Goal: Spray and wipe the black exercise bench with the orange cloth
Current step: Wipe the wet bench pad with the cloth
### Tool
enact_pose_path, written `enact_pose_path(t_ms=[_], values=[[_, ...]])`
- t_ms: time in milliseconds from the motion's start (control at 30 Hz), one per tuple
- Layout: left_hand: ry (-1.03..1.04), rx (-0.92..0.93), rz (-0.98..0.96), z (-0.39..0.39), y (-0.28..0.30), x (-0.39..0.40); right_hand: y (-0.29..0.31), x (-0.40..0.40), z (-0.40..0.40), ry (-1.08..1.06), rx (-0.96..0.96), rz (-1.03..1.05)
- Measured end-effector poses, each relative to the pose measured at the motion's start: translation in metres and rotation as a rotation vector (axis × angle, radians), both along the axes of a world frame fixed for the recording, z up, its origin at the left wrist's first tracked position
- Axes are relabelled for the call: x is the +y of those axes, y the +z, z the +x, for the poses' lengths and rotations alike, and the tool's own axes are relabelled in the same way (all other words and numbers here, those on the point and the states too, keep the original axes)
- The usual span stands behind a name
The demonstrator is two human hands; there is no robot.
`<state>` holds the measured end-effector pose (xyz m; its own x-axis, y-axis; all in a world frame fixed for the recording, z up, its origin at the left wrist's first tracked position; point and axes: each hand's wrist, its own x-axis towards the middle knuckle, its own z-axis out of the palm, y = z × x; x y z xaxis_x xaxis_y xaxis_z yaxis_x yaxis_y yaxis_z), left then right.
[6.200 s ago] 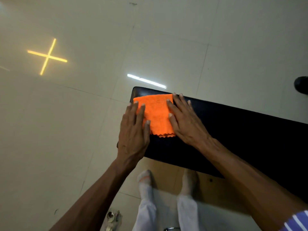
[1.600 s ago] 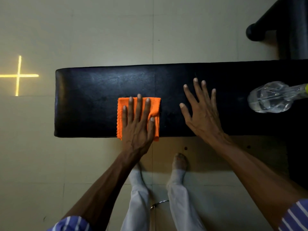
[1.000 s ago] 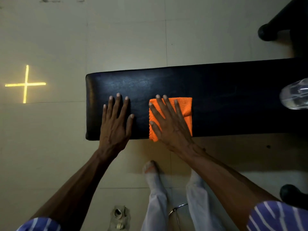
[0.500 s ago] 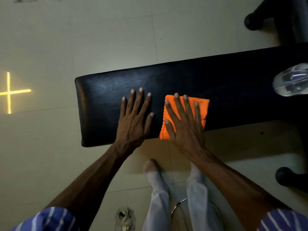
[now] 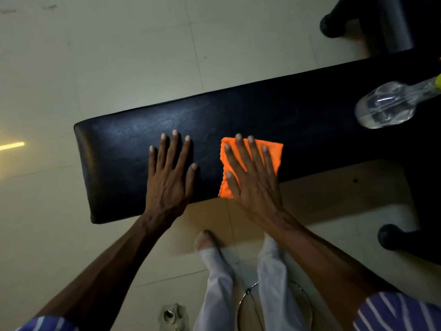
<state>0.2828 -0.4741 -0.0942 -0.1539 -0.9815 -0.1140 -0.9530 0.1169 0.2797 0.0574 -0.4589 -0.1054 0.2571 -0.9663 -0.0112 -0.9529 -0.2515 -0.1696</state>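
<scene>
Black padded upholstery of the exercise bench (image 5: 238,120) runs diagonally across the head view, its rounded end at the left and its far length rising toward the upper right. The pad shows a faint sheen near the left end. On the near half of the pad lies the folded orange cloth (image 5: 272,151), its lower corner reaching the pad's near edge.

Right hand (image 5: 250,177): flat, palm down, fingers spread, pressed on top of the cloth and covering most of it; the hand grips nothing, it only bears down on the fabric. Orange shows between the fingers, along the cloth's left edge and at its upper right corner.

Left hand (image 5: 169,180): flat, palm down, fingers spread, resting directly on the bare pad just left of the cloth and apart from it; it holds nothing.

A clear plastic spray bottle (image 5: 386,108) lies on its side on the pad well to the right of the cloth, with a yellow part at its neck near the frame edge. Beneath the bench is a pale tiled floor (image 5: 119,56), on which the person's white trouser legs (image 5: 245,283) and one socked foot are seen. Striped purple-and-white sleeves (image 5: 396,314) appear at the lower corners. A dark rounded bench foot (image 5: 391,237) sits at the right.
</scene>
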Motion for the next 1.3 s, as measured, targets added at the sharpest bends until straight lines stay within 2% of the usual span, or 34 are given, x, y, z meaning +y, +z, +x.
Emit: enact_pose_path(t_ms=[67, 100, 200, 267, 300, 400, 467, 533, 600, 700, 733, 800, 867, 933, 967, 1067, 1167, 1300], values=[[-0.012, 0.003, -0.005, -0.006, 0.003, -0.004, 0.003, -0.011, -0.031, 0.103, 0.024, 0.023], [-0.022, 0.004, -0.006, -0.009, 0.003, -0.005, 0.005, -0.020, -0.048, 0.077, 0.038, 0.017], [-0.033, 0.016, -0.023, -0.018, -0.003, -0.010, 0.008, -0.052, -0.074, -0.298, 0.000, -0.028], [-0.033, 0.034, -0.037, -0.025, -0.007, -0.011, 0.007, -0.055, -0.050, -0.525, -0.068, -0.072], [-0.029, 0.046, -0.048, -0.029, -0.007, -0.012, 0.005, -0.049, -0.032, -0.551, -0.083, -0.107], [-0.040, 0.072, -0.055, -0.043, -0.004, -0.014, -0.001, -0.010, -0.003, -0.304, -0.074, -0.078], [-0.056, 0.076, -0.039, -0.051, 0.000, -0.015, -0.002, 0.005, -0.022, -0.081, -0.047, -0.025], [-0.073, 0.068, -0.028, -0.057, 0.003, -0.018, 0.001, -0.004, -0.060, 0.052, 0.007, -0.004], [-0.092, 0.059, -0.025, -0.063, 0.003, -0.021, 0.003, -0.024, -0.099, -0.041, 0.037, -0.026], [-0.111, 0.055, -0.021, -0.073, 0.000, -0.024, 0.007, -0.053, -0.114, -0.489, -0.046, -0.081], [-0.112, 0.056, -0.018, -0.077, 0.000, -0.024, 0.007, -0.056, -0.102, -0.569, -0.069, -0.101], [-0.109, 0.059, -0.014, -0.085, 0.001, -0.023, 0.004, -0.042, -0.078, -0.497, -0.088, -0.110], [-0.114, 0.067, -0.014, -0.094, 0.003, -0.025, 0.003, -0.016, -0.076, -0.239, -0.065, -0.053], [-0.138, 0.073, -0.013, -0.102, 0.005, -0.027, 0.006, -0.004, -0.105, -0.034, -0.026, -0.005], [-0.152, 0.068, -0.013, -0.106, 0.006, -0.029, 0.006, -0.007, -0.124, -0.007, -0.013, -0.002], [-0.179, 0.052, -0.008, -0.116, 0.004, -0.036, 0.011, -0.034, -0.160, -0.210, -0.017, -0.011], [-0.178, 0.052, -0.005, -0.126, 0.002, -0.041, 0.010, -0.038, -0.142, -0.399, -0.072, -0.036], [-0.149, 0.042, 0.009, -0.137, 0.004, -0.044, 0.004, 0.004, -0.128, -0.170, -0.080, 0.011]])
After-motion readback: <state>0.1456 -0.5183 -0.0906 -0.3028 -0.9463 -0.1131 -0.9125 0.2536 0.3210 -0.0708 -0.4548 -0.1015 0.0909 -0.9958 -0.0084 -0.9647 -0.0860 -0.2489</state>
